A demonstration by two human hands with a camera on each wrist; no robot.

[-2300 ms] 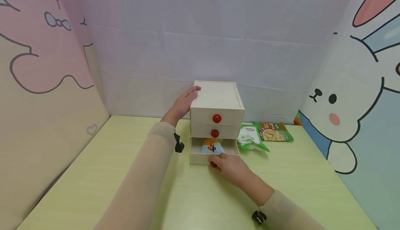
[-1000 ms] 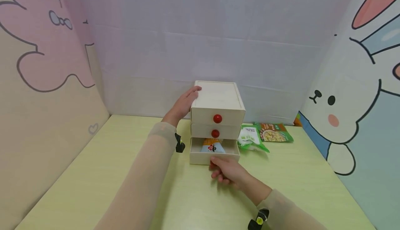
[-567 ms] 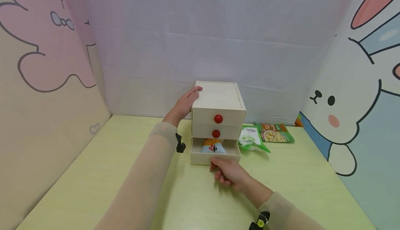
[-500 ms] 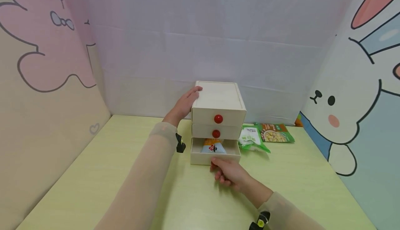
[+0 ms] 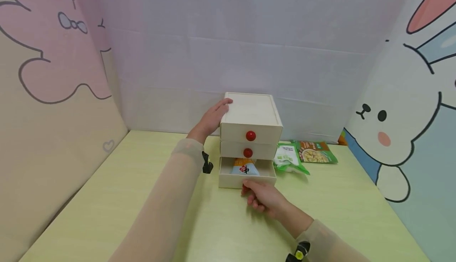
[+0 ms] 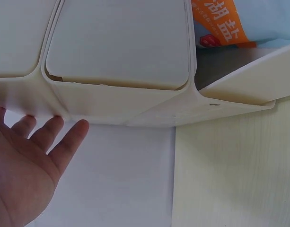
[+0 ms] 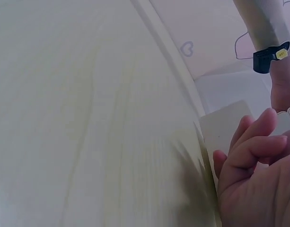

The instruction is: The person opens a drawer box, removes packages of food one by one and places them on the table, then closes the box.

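A white three-drawer cabinet (image 5: 253, 109) stands on the table with its bottom drawer (image 5: 228, 181) pulled out. My left hand (image 5: 211, 118) rests along the cabinet's upper left side with its fingers extended; the left wrist view shows the fingertips (image 6: 78, 128) at the side wall. At the drawer front, my right hand (image 5: 265, 198) pinches the red knob (image 5: 244, 189) between thumb and forefinger, the other fingers loosely curled below. The hand covers part of the knob. Inside the drawer lies an orange and light-blue salt packet (image 5: 245, 168), its lettering showing in the left wrist view.
Right of the cabinet lie a green and white packet (image 5: 287, 157) and a brown and green food packet (image 5: 316, 152). The upper drawers, each with a red knob (image 5: 251, 135), are closed. A pale curtain (image 5: 199, 56) hangs close behind.
My right hand has turned at the bottom knob, its thumb now on top and lower fingers loosened from their earlier closer curl. The drawer stands about equally far out; the left hand stays put.
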